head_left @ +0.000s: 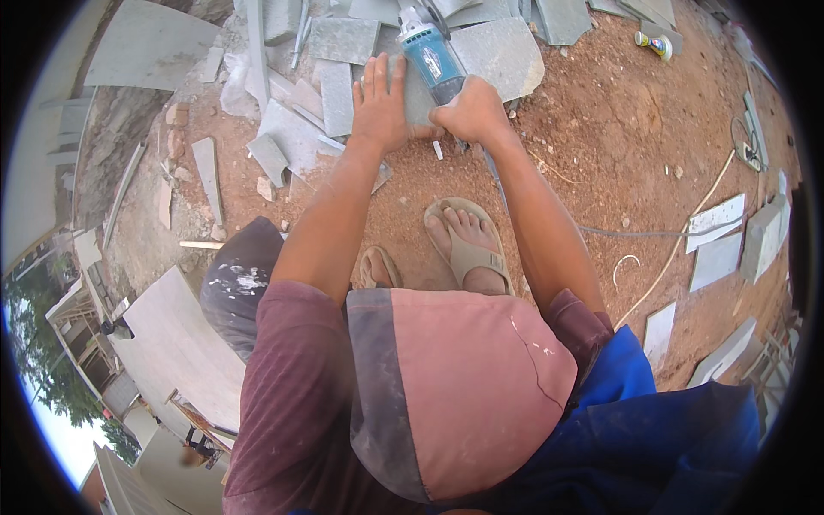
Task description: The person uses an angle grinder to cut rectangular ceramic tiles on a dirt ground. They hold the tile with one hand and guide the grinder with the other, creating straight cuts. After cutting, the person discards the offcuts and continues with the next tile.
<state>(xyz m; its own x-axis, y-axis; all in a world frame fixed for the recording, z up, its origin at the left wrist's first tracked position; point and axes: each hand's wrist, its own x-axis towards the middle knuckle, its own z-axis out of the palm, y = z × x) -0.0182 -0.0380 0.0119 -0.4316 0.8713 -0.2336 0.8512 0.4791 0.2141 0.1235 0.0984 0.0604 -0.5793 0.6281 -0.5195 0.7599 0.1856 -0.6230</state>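
Note:
My right hand [473,112] is closed around the rear handle of a teal angle grinder [432,60]. The grinder's metal head points away from me at the top of the view; its disc cannot be made out clearly. Flat on a grey stone slab [416,96] lies my left hand [379,107], its fingers stretched out and its thumb reaching toward the right hand. To the right of the grinder is a broad pale stone slab [506,60]. A narrow grey stone piece [336,99] lies just left of my left hand.
Stone offcuts [296,142] lie scattered left of my hands. A grey cord [635,233] crosses the reddish dirt to the right, near a pale hose [678,245] and cut slabs [717,257]. A small can [659,46] lies far right. My sandalled foot [468,236] is below my hands.

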